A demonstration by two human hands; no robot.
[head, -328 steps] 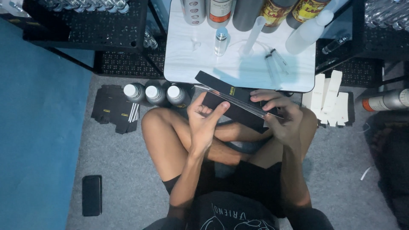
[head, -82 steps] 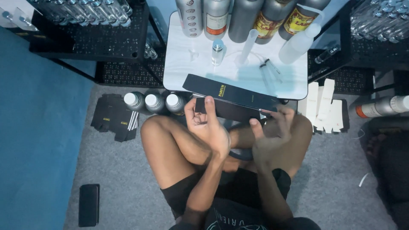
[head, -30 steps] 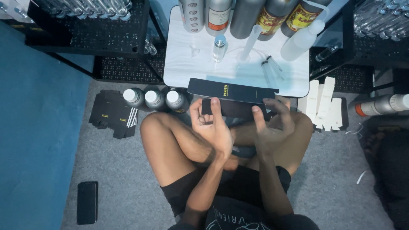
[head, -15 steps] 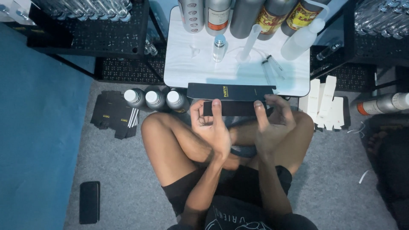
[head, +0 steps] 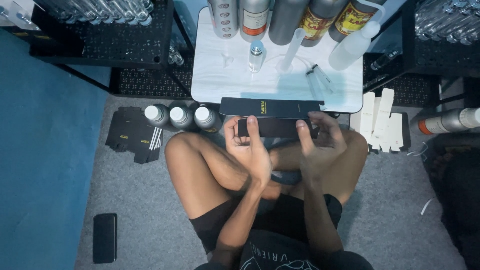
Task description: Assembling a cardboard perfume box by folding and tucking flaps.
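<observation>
A long flat black carton (head: pixel 272 117) sits between the person's two hands, held level just above the crossed legs and right at the near edge of the small white table (head: pixel 215 75). One panel is folded upward, its face toward the camera, and the lower part runs across between the palms. The left hand (head: pixel 250 150) grips the left end, thumb tucked behind and index finger laid over the front. The right hand (head: pixel 320 145) closes on the right end, fingers curled round the top edge.

On the table stand tall metal bottles (head: pixel 237 17) along the far side, a small clear glass vial (head: pixel 256 55) before them, a white squeeze bottle (head: pixel 352 45) lying tilted, and a syringe (head: pixel 320 80) with thin tubing. On the grey carpet to the left, three dark capped bottles (head: pixel 182 117) stand in a row just beside the table, next to a stack of flat black cartons (head: pixel 132 135). A dark phone (head: pixel 104 237) lies farther back. To the right, white flat cartons (head: pixel 380 120) lean together.
</observation>
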